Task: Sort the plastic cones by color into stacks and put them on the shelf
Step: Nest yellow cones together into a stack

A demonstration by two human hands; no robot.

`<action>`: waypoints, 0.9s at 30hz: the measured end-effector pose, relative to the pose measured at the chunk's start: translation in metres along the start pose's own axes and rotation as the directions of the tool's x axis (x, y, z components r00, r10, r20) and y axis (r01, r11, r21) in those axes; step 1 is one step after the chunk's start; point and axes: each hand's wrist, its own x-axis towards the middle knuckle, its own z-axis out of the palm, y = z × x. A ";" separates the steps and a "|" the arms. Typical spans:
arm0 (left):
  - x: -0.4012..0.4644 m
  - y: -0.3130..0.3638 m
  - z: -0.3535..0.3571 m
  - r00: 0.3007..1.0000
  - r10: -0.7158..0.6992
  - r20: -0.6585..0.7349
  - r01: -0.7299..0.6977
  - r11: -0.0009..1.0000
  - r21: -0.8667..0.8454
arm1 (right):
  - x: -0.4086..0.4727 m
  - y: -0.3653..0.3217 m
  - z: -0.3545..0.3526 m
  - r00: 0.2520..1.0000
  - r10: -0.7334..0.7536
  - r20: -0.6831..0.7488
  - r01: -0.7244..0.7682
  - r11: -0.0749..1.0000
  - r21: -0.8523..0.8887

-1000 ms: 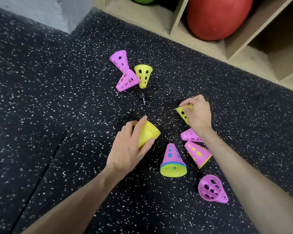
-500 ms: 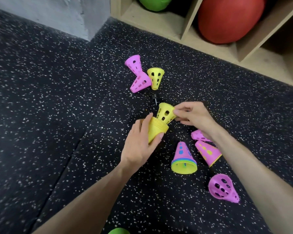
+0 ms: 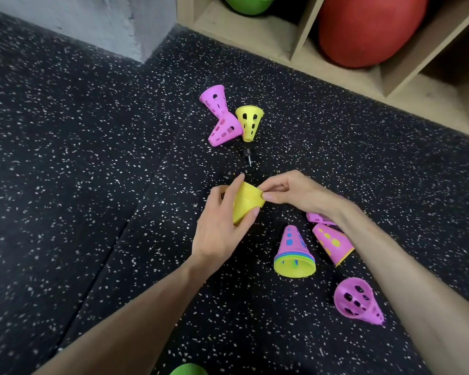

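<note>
My left hand (image 3: 222, 226) grips a stack of yellow cones (image 3: 244, 203) just above the speckled floor. My right hand (image 3: 295, 189) pinches the stack's ribbed rim from the right. Farther away lie two pink cones (image 3: 214, 100) (image 3: 224, 132) and a single yellow cone (image 3: 249, 123). To the right stands a mixed stack with a pink top and a yellow base (image 3: 294, 253). Beside it lie a pink cone with yellow inside (image 3: 332, 244), a pink cone partly hidden under my right wrist (image 3: 318, 217), and another pink cone (image 3: 358, 301) nearer me.
A wooden shelf (image 3: 295, 44) runs along the back, holding a red ball (image 3: 363, 28) and a green ball (image 3: 247, 4). A small black peg (image 3: 248, 154) lies on the floor past my hands. A green object (image 3: 190, 369) shows at the bottom edge.
My right hand lifted a yellow cone from the floor, carried it left and pushed it into the stack in my left hand. It now sits fully nested.
</note>
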 end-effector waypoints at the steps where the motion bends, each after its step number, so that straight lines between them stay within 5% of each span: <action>1: 0.004 0.001 0.000 1.000 -0.017 -0.011 0.017 1.000 0.009 | 0.003 0.000 -0.001 1.000 -0.012 -0.013 0.012 1.000 0.005; 6: 0.031 -0.009 -0.001 0.996 0.014 -0.085 0.001 0.985 0.174 | 0.020 0.009 -0.009 0.947 -0.044 -0.318 0.051 0.999 0.016; 11: 0.034 -0.010 0.007 0.993 0.020 -0.117 -0.001 0.987 0.163 | 0.045 -0.004 -0.024 0.880 -0.010 -0.476 -0.004 1.000 -0.028; 16: 0.036 -0.012 0.006 0.992 0.005 -0.126 0.015 0.987 0.160 | 0.087 -0.022 -0.040 0.865 -0.033 -0.501 -0.041 0.990 -0.136; 21: 0.036 -0.013 0.005 0.989 0.012 -0.145 0.009 0.990 0.143 | 0.124 -0.031 -0.040 0.926 0.051 -0.375 -0.119 0.980 -0.159; 27: 0.036 -0.014 0.005 0.990 0.019 -0.141 0.001 0.990 0.138 | 0.133 -0.022 -0.026 0.855 -0.007 -0.519 -0.141 0.959 -0.246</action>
